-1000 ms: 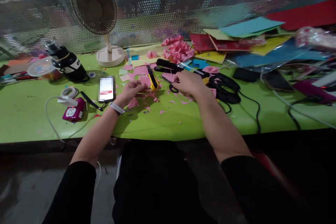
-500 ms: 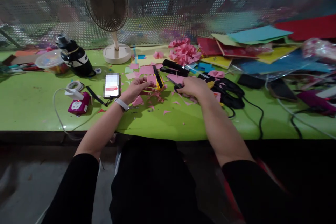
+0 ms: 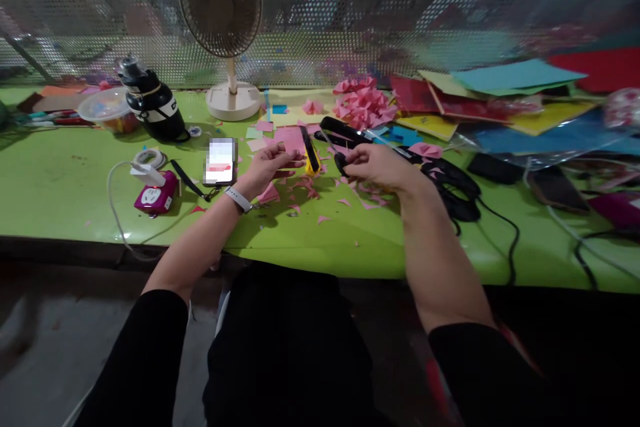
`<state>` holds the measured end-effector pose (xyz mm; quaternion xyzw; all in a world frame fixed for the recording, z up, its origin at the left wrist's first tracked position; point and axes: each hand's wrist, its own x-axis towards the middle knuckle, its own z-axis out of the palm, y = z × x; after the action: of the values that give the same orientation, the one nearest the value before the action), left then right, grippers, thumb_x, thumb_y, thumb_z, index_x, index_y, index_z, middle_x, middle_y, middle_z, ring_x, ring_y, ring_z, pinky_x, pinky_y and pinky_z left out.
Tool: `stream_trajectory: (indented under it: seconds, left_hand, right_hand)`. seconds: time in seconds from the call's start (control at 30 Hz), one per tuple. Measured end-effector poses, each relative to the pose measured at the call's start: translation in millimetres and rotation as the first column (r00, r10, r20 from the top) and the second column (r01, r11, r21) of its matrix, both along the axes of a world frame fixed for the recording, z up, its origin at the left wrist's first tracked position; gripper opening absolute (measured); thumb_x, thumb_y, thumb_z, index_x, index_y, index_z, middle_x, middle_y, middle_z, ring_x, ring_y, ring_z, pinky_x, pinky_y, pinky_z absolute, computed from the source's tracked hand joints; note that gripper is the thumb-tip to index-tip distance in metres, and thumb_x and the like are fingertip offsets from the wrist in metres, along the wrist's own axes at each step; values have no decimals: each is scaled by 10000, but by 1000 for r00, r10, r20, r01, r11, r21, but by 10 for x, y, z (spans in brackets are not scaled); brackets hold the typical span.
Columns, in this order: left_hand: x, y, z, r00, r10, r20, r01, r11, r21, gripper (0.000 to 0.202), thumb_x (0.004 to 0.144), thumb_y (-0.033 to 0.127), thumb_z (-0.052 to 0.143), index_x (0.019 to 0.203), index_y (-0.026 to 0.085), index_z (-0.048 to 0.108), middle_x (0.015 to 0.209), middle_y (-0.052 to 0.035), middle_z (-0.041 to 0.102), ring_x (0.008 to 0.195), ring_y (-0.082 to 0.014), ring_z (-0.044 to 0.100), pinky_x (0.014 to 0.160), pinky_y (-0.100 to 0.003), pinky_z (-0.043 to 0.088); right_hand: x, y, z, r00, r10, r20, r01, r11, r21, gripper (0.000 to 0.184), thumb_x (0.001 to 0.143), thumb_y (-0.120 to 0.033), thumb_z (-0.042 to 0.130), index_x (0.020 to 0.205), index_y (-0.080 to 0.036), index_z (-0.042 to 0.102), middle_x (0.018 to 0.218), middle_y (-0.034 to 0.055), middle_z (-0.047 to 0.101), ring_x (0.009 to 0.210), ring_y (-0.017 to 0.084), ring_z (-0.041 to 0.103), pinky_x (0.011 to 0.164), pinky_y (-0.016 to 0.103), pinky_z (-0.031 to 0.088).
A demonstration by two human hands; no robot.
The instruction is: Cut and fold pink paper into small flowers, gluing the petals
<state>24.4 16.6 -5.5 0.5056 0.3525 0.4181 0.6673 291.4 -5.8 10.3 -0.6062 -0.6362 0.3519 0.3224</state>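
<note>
My left hand (image 3: 269,168), with a pale watch band at the wrist, has its fingertips pinched together on a small piece of pink paper, mostly hidden by the fingers. Just behind them lie flat pink paper squares (image 3: 290,139). A yellow and black utility knife (image 3: 311,152) rests between my hands. My right hand (image 3: 375,167) is closed round the dark handles of scissors (image 3: 341,163), whose blades point away to the left. Pink paper scraps (image 3: 306,187) are strewn over the green table (image 3: 320,240) below both hands.
Behind stand a fan (image 3: 233,101) and a heap of folded pink paper (image 3: 364,101). A black stapler (image 3: 343,130) lies close beyond my right hand. Leftward are a phone (image 3: 221,161), a purple socket adapter (image 3: 156,195) and a black bottle (image 3: 157,110). Black cable (image 3: 505,227) trails at right.
The view has shifted slightly, so the table things sit further right. The pink paper at my left fingertips shows less than before. My right hand still holds the scissors, turned a little.
</note>
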Motion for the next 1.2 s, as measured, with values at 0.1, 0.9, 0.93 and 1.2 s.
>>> stream_trajectory:
  seconds: [0.1,0.9,0.93,1.2]
  left_hand:
    - [12,-19,26,999,32,19,-32,999,1,192,874,291,733,877,161,591,1052,-68,761,938,-130,740,777,-232,551]
    - [23,-34,32,996,12,83,-12,1000,-6,84,903,207,693,873,141,650,1008,-70,770,909,-113,740,836,-244,583]
    - [27,-40,38,997,21,68,-20,1000,-11,79,907,204,686,876,142,649,1019,-73,768,921,-117,739,846,-248,582]
    - [34,-24,16,996,12,88,-11,1000,-17,78,911,186,681,880,127,641,984,-79,766,932,-123,742,871,-261,584]
  right_hand:
    - [-194,-55,-11,974,10,-228,-35,994,-104,253,694,-270,853,748,-199,617,647,10,641,526,139,606,496,279,513]
    - [-347,-73,-81,924,301,-234,-325,944,-66,439,752,-633,757,850,-211,683,825,44,652,683,150,565,510,259,465]
    - [-346,-69,-86,924,307,-229,-328,943,-60,446,753,-641,753,843,-211,677,823,49,656,684,157,571,508,264,465]
    - [-347,-53,-95,928,291,-231,-314,947,-69,441,717,-586,820,825,-184,673,798,42,642,671,147,558,531,272,444]
